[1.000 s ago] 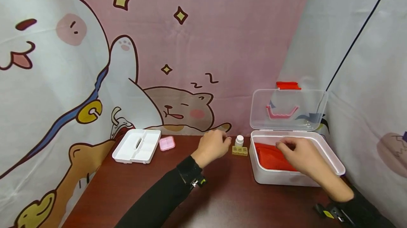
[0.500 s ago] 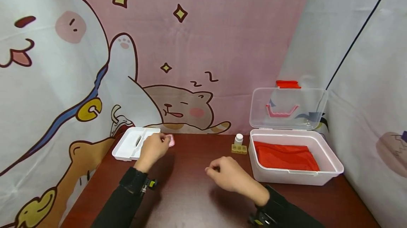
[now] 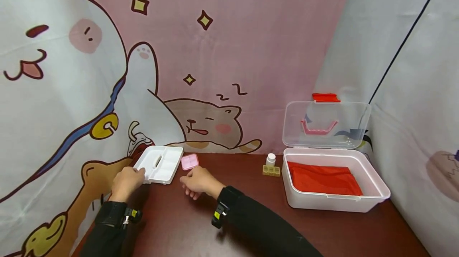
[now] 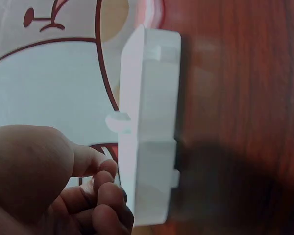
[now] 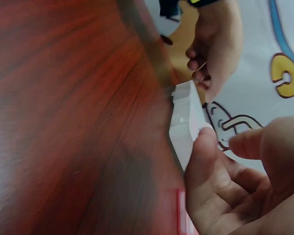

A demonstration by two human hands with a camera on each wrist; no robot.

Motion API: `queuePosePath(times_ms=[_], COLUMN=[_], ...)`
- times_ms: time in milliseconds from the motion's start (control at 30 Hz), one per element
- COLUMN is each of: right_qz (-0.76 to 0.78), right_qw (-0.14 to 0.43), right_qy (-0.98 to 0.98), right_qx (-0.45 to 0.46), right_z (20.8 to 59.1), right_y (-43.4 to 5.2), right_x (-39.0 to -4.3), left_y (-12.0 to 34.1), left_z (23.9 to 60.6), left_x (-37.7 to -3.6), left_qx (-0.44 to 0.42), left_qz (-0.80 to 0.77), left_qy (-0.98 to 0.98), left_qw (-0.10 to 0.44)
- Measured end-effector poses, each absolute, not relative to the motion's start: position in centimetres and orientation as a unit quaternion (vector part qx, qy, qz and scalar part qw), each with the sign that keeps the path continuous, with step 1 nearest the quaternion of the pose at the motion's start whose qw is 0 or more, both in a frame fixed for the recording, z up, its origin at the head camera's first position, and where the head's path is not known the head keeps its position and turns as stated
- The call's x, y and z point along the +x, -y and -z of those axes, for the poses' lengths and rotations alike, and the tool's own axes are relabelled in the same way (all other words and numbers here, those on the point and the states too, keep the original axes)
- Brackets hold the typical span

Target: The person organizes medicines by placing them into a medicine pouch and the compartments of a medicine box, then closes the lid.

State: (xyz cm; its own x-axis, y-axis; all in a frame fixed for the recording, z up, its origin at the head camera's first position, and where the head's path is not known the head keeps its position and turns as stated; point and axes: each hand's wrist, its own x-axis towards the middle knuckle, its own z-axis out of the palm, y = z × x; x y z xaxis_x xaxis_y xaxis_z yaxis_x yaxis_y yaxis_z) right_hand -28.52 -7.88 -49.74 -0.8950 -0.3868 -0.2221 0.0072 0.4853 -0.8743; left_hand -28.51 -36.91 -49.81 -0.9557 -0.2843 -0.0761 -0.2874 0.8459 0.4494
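At lower left, the white tray is pinched by the left hand and touched by the loosely curled right hand.

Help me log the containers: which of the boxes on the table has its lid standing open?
The large white storage box at the right, holding red cloth. Its clear lid stands upright against the backdrop, whereas the small pink box is closed flat.

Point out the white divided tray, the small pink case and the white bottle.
white divided tray (image 3: pixel 163 165): head view, on its inner floor right of the centre slot.
small pink case (image 3: pixel 189 161): head view, middle of its lid.
white bottle (image 3: pixel 270 159): head view, on its body below the cap.
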Motion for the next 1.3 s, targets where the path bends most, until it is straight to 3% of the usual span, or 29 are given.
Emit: queuePosePath(times_ms=[167,433,867,1100,1300], right_qz=[0.487,0.545,0.536,0.494,0.562], right_qw=[0.164,0.178,0.192,0.198,0.218], right_qy=[-0.855,-0.819,-0.822,-0.844,-0.795], right_qx=[-0.069,0.007,-0.012,-0.066,-0.068], right_z=[50.7,52.9,54.0,54.1,53.0], right_y=[11.3,14.0,14.9,15.5,14.7], right_x=[-29.8,-30.3,-30.4,-30.5,-29.9], left_y=[37.7,38.3,38.4,38.6,38.4], left_z=[51.0,51.3,52.0,52.0,51.1], left_x=[-28.4,-27.7,-27.2,-27.1,-26.6], left_qx=[-0.166,-0.217,-0.222,-0.227,-0.207], left_qz=[-0.249,-0.273,-0.273,-0.279,-0.285], left_qy=[-0.954,-0.937,-0.936,-0.932,-0.936], left_qw=[0.004,0.015,0.019,0.04,0.014])
